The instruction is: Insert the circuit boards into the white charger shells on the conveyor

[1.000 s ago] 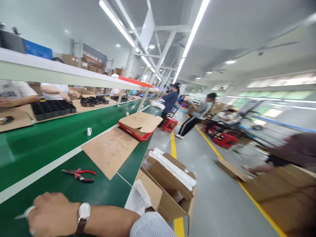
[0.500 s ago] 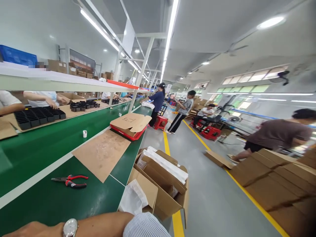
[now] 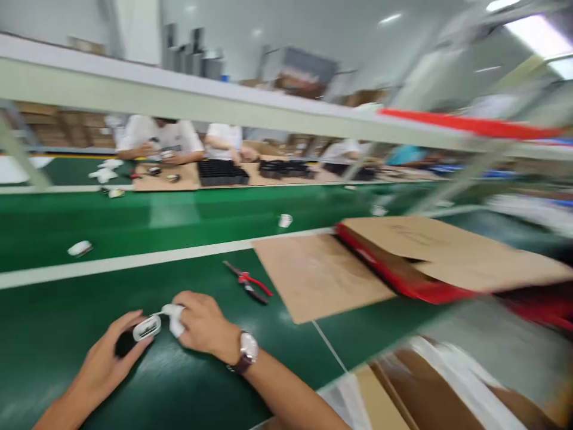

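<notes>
Both my hands rest low on the green work surface (image 3: 192,382). My left hand (image 3: 107,358) curls round a small dark part with a white oval-rimmed end (image 3: 145,328). My right hand (image 3: 203,325), with a wristwatch, pinches a bit of white wrapping (image 3: 174,315) attached to that same part. Red-handled pliers (image 3: 248,283) lie just beyond my right hand. The picture is smeared by head motion.
A brown cardboard sheet (image 3: 322,275) lies right of the pliers, beside a red tray (image 3: 403,280) covered by folded cardboard. Small white parts (image 3: 79,248) sit on the green conveyor. People across the belt work at black trays (image 3: 222,173). An open carton (image 3: 430,394) stands at lower right.
My view swung from the aisle on the right back down to the bench. Both hands are now in view together on the small part; before, only my right forearm showed.
</notes>
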A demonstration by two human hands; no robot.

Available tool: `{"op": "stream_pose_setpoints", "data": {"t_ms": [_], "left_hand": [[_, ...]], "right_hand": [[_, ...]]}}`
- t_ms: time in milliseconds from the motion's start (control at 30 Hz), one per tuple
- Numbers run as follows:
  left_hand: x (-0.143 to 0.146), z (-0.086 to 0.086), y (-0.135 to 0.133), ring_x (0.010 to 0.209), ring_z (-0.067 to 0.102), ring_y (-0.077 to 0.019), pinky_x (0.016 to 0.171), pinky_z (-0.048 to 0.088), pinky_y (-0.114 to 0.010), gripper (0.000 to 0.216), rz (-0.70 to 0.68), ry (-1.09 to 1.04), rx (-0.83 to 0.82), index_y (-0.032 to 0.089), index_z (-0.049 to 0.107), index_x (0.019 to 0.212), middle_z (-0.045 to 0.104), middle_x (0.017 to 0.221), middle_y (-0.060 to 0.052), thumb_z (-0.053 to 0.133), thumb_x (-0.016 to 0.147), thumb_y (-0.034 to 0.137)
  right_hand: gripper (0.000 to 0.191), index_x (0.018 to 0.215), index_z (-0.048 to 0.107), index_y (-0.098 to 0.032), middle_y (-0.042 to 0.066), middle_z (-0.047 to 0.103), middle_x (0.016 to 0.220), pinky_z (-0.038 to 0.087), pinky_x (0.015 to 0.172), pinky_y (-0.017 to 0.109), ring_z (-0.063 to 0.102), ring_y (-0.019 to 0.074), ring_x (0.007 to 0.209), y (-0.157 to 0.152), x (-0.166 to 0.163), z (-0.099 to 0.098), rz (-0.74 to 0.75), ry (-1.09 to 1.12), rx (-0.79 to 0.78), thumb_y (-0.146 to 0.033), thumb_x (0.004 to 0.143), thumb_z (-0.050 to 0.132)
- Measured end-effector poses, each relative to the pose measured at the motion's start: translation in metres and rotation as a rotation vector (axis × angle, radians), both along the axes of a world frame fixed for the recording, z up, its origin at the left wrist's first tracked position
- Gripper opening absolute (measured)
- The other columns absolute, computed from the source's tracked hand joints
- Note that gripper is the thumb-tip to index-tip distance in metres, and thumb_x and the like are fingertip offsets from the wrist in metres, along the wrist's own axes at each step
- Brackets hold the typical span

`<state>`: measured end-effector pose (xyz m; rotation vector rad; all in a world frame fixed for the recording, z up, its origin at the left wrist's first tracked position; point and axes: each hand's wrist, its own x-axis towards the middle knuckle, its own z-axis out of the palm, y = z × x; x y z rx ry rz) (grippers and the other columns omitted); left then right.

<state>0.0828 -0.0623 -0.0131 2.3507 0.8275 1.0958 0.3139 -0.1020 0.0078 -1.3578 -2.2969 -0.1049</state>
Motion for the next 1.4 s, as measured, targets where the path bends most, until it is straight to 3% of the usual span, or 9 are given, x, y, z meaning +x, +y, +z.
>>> {"op": "stream_pose_setpoints", "data": {"t_ms": [100, 200, 400, 667, 867, 1000, 1133, 1300, 1400], "left_hand": [[-0.027, -0.011, -0.006, 0.101, 0.078, -0.0219, 0.088, 0.066, -0.036, 0.048, 0.121, 0.084, -0.134, 0.029, 0.051, 0.14, 0.079, 0.113, -0.001, 0.071, 0.097, 0.038], [-0.029, -0.014, -0.008, 0.112, 0.075, -0.0211, 0.1, 0.062, -0.038, 0.053, 0.086, 0.081, -0.235, 0.029, 0.045, 0.143, 0.077, 0.12, -0.002, 0.07, 0.097, 0.032], [-0.025, -0.011, -0.013, 0.114, 0.074, -0.0213, 0.103, 0.06, -0.041, 0.055, 0.042, 0.077, -0.295, 0.029, 0.043, 0.146, 0.076, 0.122, -0.003, 0.069, 0.098, 0.03], [-0.025, -0.011, -0.012, 0.115, 0.073, -0.0206, 0.104, 0.058, -0.042, 0.056, 0.007, 0.076, -0.324, 0.03, 0.037, 0.148, 0.076, 0.123, -0.003, 0.067, 0.1, 0.031], [-0.024, -0.011, -0.013, 0.115, 0.073, -0.0214, 0.103, 0.058, -0.043, 0.058, 0.016, 0.106, -0.359, 0.03, 0.035, 0.148, 0.076, 0.123, -0.003, 0.067, 0.1, 0.032], [-0.025, -0.011, -0.011, 0.113, 0.073, -0.0224, 0.1, 0.06, -0.041, 0.048, 0.006, 0.112, -0.281, 0.029, 0.045, 0.143, 0.075, 0.123, -0.005, 0.067, 0.1, 0.029], [-0.023, -0.005, -0.008, 0.111, 0.071, -0.0228, 0.097, 0.059, -0.039, 0.03, -0.119, 0.092, -0.077, 0.027, 0.06, 0.132, 0.074, 0.121, -0.007, 0.063, 0.102, 0.021], [-0.024, -0.006, -0.009, 0.11, 0.071, -0.0226, 0.096, 0.06, -0.04, 0.031, -0.111, 0.14, -0.1, 0.026, 0.056, 0.133, 0.072, 0.122, -0.008, 0.062, 0.103, 0.021], [-0.027, -0.01, -0.011, 0.112, 0.072, -0.024, 0.093, 0.063, -0.039, 0.039, -0.01, 0.157, -0.188, 0.025, 0.052, 0.135, 0.071, 0.126, -0.009, 0.068, 0.1, 0.03]], "right_hand": [[0.017, 0.105, 0.069, -0.018, 0.006, 0.069, 0.1, 0.053, 0.076, 0.034, 0.063, 0.0187, 0.083, 0.003, 0.0, -0.006, 0.083, 0.098, 0.09, -0.013, 0.095, 0.055], [0.016, 0.09, 0.067, -0.019, 0.008, 0.067, 0.1, 0.049, 0.07, 0.035, 0.059, 0.0193, 0.079, -0.002, -0.005, -0.007, 0.134, 0.085, 0.129, -0.008, 0.092, 0.055], [0.02, 0.077, 0.061, -0.02, 0.007, 0.064, 0.096, 0.041, 0.064, 0.036, 0.055, 0.0197, 0.077, -0.004, -0.011, -0.004, 0.112, -0.023, 0.144, -0.005, 0.088, 0.055], [0.021, 0.077, 0.062, -0.02, 0.007, 0.065, 0.097, 0.042, 0.066, 0.036, 0.053, 0.0196, 0.078, -0.002, -0.018, -0.003, 0.129, -0.065, 0.145, -0.004, 0.089, 0.054], [0.018, 0.088, 0.067, -0.02, 0.007, 0.066, 0.097, 0.039, 0.067, 0.037, 0.052, 0.0198, 0.078, -0.001, -0.014, -0.002, 0.157, 0.009, 0.156, -0.007, 0.092, 0.054], [0.019, 0.081, 0.065, -0.02, 0.006, 0.065, 0.091, 0.036, 0.065, 0.037, 0.05, 0.0191, 0.074, -0.002, -0.014, -0.001, 0.14, 0.02, 0.175, -0.007, 0.089, 0.054], [0.02, 0.075, 0.062, -0.021, 0.005, 0.064, 0.085, 0.037, 0.064, 0.038, 0.051, 0.0194, 0.073, -0.003, -0.013, 0.004, 0.14, -0.027, 0.14, -0.006, 0.087, 0.054], [0.025, 0.106, 0.07, -0.019, 0.006, 0.068, 0.096, 0.048, 0.073, 0.036, 0.06, 0.0203, 0.085, 0.011, 0.014, 0.0, -0.016, 0.179, 0.091, -0.01, 0.097, 0.049], [0.027, 0.103, 0.07, -0.018, 0.008, 0.067, 0.096, 0.051, 0.076, 0.037, 0.06, 0.0227, 0.087, 0.02, 0.028, -0.013, -0.183, 0.055, 0.052, -0.006, 0.096, 0.047]]}}
